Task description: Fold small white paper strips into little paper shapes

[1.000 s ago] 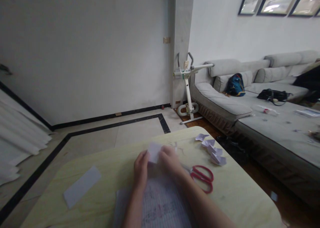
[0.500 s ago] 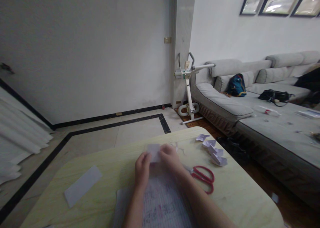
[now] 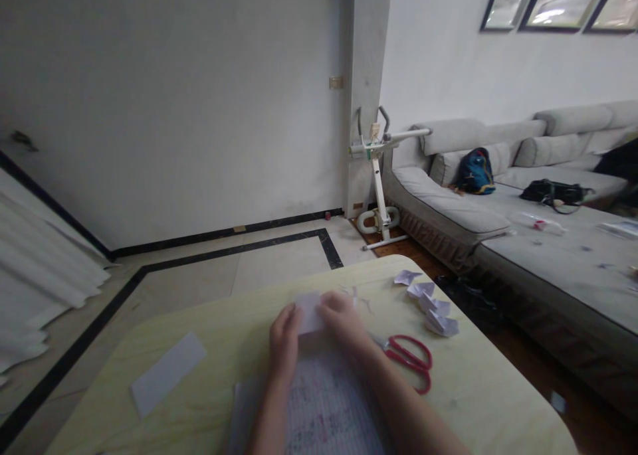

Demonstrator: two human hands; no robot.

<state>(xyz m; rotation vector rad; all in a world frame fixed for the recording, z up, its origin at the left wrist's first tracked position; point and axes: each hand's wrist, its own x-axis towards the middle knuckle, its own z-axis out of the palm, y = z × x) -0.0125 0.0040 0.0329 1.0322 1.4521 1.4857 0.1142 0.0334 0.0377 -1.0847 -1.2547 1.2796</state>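
A small white piece of paper (image 3: 310,314) is held up between my two hands above the table. My left hand (image 3: 285,335) pinches its left edge, with the thumb on the near face. At its right edge my right hand (image 3: 343,319) is closed on the paper, fingers curled. Below my forearms lies a sheet with ruled lines and handwriting (image 3: 329,408). Red-handled scissors (image 3: 411,359) rest just right of my right wrist, their blades partly hidden by it. Several folded white paper pieces (image 3: 432,303) sit in a row near the right edge.
A white paper strip (image 3: 168,374) lies on the left of the pale wooden table (image 3: 219,332). Thin paper scraps (image 3: 366,302) lie beyond my right hand. Past the table stand an exercise machine (image 3: 379,182) and a grey sofa (image 3: 448,209) with a blue backpack (image 3: 476,171).
The paper in my hands has tilted slightly, its right side now higher. My grip on it stays alike, and the whole view has shifted a little.
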